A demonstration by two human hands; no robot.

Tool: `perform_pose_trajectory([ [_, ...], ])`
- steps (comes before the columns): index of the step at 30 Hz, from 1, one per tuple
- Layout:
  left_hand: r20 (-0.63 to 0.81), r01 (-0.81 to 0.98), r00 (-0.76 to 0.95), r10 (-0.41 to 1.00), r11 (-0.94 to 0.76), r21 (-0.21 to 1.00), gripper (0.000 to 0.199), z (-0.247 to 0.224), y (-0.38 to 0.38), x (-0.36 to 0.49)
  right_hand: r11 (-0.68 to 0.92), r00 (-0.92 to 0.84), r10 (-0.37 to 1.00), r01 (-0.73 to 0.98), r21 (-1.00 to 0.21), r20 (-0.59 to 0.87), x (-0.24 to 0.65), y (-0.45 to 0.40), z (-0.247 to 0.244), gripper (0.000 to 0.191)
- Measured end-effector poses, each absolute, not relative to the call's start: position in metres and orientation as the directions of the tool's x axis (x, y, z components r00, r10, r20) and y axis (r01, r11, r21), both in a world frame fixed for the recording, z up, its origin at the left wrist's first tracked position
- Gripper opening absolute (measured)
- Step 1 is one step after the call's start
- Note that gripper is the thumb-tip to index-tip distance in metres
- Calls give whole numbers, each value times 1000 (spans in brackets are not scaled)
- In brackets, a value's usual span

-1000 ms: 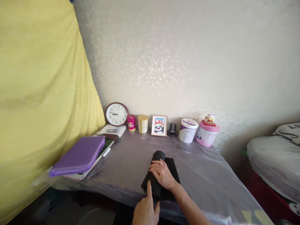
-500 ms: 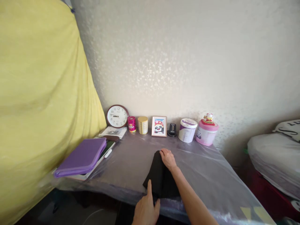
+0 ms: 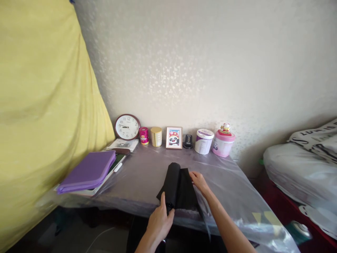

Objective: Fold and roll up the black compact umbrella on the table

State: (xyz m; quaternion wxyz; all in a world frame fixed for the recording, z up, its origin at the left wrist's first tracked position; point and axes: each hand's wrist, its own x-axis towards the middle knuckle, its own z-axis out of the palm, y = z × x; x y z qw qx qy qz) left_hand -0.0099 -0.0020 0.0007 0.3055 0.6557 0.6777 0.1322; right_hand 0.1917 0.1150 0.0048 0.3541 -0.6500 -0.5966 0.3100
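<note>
At table edge (image 3: 131, 201), left hand (image 3: 160, 218) holds black roll (image 3: 172, 182), lower fingers hidden; right hand (image 3: 199, 181) at flap (image 3: 186, 191), grip unclear.

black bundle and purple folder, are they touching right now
Apart: the head view shows a plain stretch of grey tabletop between the black bundle and the purple folder.

The left hand (image 3: 159, 220) hides part of the black roll (image 3: 172, 182); the yellow cloth (image 3: 50, 105) (like both forearms (image 3: 225, 218)) is cut off.

the roll (image 3: 172, 184) is plain black (the folder (image 3: 86, 170) purple).
</note>
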Motion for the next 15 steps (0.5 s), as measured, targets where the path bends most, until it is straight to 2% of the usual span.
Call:
perform_pose_trajectory([
  [8, -221, 808, 55, 974, 87, 583, 66, 1, -3, -10, -45, 93, 995, 654, -755, 22, 177, 115, 15, 21],
  [15, -237, 833, 56, 970, 85, 547, 67, -3, -1, -10, -6, 62, 997, 661, -751, 47, 154, 121, 24, 25],
])
